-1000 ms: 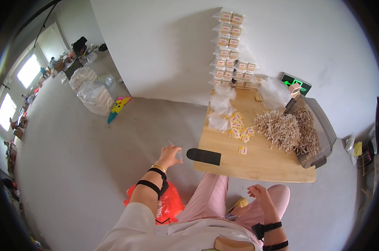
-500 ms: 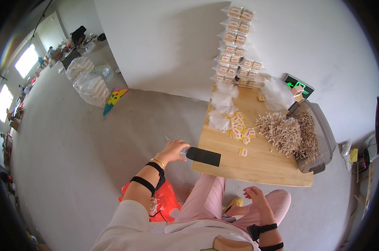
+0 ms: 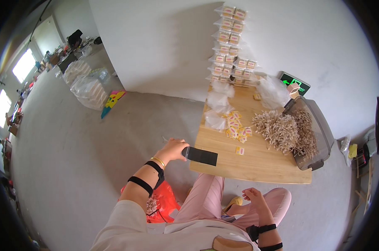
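Head view. Left hand (image 3: 172,149) at the near-left corner of the desk (image 3: 256,170), fingers and thumb closed in a narrow grip on clear film (image 3: 184,153), right at the rounded end of a black strip (image 3: 203,157). Strip lies flat on the desk, rounded end jutting past the left edge; whether the fingers touch it too, cannot tell. Right hand (image 3: 254,195) below the desk's near edge, by the knee, fingers loosely curled; cannot tell if anything is inside.

On the desk: one card (image 3: 239,151) alone, right of the strip and a little farther back. Card pile (image 3: 238,132) beyond it, clear bags (image 3: 217,103) along the left edge. To the right, a heap of sticks (image 3: 277,131), partly inside a tilted grey bin (image 3: 322,125). Far end: tall stack of packs (image 3: 228,38) against the wall. Red bag (image 3: 169,201) on the floor, beside the left forearm.
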